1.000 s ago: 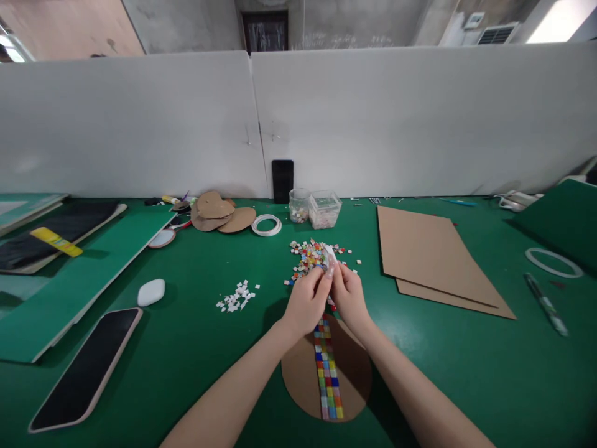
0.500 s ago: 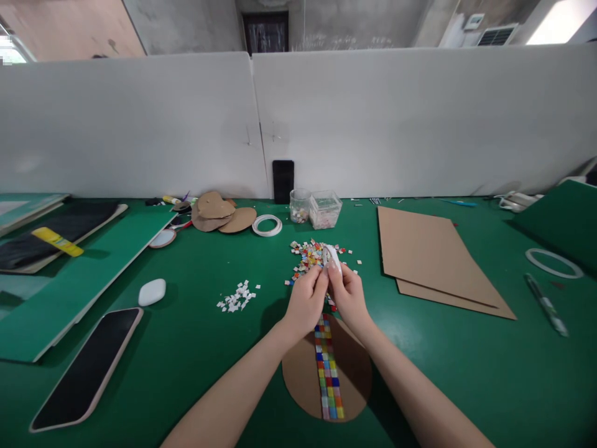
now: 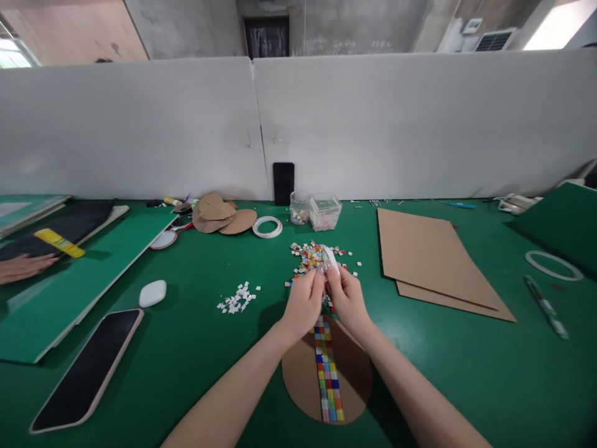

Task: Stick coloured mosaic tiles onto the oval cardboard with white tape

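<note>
left hand (image 3: pixel 304 302) and right hand (image 3: pixel 347 297) are meeting above the green tabletop (image 3: pixel 209 336), fingertips pinched together on a small white strip (image 3: pixel 331 258) that is sticking up between them. both grips are closing tight on it; what lies inside the fingers is hidden. the strip is hovering just over the near edge of a pile of coloured mosaic tiles (image 3: pixel 312 255).

below the wrists, a round cardboard disc (image 3: pixel 347 373) is lying flat, carrying a column of coloured tiles (image 3: pixel 329 373) down its middle. a scatter of white tiles (image 3: pixel 237 297) is sitting to the left, well apart from the hands. further back, two clear containers (image 3: pixel 317 210) are standing beside a tape ring (image 3: pixel 267 226) and a stack of cardboard cutouts (image 3: pixel 219 213). brown cardboard sheets (image 3: pixel 433 255) are lying to the right. a phone (image 3: pixel 86 367) and a white oval case (image 3: pixel 152 292) are resting near left. another person's hand (image 3: pixel 23 267) is showing at the far left edge.
</note>
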`<state>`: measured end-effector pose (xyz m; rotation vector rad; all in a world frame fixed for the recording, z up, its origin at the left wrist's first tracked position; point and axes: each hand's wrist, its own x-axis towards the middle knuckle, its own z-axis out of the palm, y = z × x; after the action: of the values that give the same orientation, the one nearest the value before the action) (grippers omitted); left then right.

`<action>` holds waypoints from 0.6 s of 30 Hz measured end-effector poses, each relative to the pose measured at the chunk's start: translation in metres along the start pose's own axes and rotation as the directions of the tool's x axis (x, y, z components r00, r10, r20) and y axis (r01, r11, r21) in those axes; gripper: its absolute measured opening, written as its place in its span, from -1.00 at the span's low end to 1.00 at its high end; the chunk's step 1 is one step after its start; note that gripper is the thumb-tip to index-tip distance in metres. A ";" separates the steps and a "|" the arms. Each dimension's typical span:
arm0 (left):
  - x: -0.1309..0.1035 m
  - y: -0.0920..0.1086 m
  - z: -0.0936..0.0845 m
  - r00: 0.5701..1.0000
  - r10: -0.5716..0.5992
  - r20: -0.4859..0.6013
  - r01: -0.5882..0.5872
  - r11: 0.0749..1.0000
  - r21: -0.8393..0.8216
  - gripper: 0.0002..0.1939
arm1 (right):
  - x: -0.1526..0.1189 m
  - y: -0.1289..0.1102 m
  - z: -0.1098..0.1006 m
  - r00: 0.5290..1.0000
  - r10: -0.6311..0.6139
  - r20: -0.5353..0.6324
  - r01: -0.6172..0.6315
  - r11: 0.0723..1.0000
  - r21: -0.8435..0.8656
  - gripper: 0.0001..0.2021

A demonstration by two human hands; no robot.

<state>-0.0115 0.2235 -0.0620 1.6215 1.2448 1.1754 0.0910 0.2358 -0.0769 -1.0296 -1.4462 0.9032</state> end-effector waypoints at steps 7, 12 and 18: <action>0.005 -0.002 -0.001 0.991 -0.129 0.030 0.132 0.964 -0.229 -0.59 | 0.000 0.004 -0.001 0.999 0.037 -0.004 -0.037 0.999 0.007 -0.69; 0.008 0.001 -0.010 0.992 -0.050 0.118 0.063 0.992 -0.110 -0.72 | 0.002 0.012 -0.002 0.995 0.098 -0.002 -0.098 0.992 0.075 -0.71; 0.001 0.000 -0.009 0.996 0.000 0.090 0.007 0.997 -0.073 -0.70 | 0.006 0.010 0.005 0.989 0.141 0.049 -0.147 0.975 0.167 -0.62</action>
<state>-0.0203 0.2251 -0.0587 1.5995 1.1342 1.1207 0.0872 0.2449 -0.0853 -1.0037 -1.3115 1.1358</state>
